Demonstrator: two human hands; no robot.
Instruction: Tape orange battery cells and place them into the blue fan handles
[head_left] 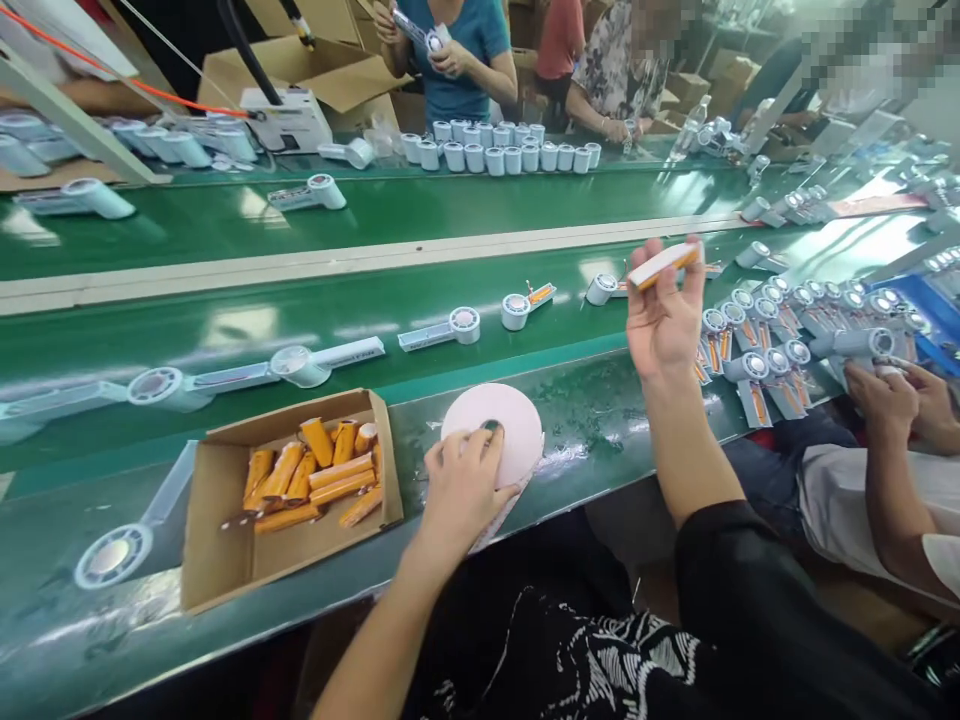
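Observation:
My left hand (463, 490) rests on a flat white roll of tape (517, 425) on the bench, its fingers curled at the dark hole in the middle. Raised over the bench's far edge, my right hand (670, 310) grips an orange battery (686, 257) with a white strip along its upper side. To the left of the roll stands an open cardboard box (217, 520) with several orange batteries (341, 472) in it. A white fan housing (114, 555) with a long open handle lies left of the box.
Past the bench runs a green conveyor belt (225, 335) with several white fan housings (464, 325) on it. At right, many housings with orange batteries (750, 366) crowd the bench beside a co-worker's hands (889, 400). White cups (495, 160) stand in rows across the line, near other people.

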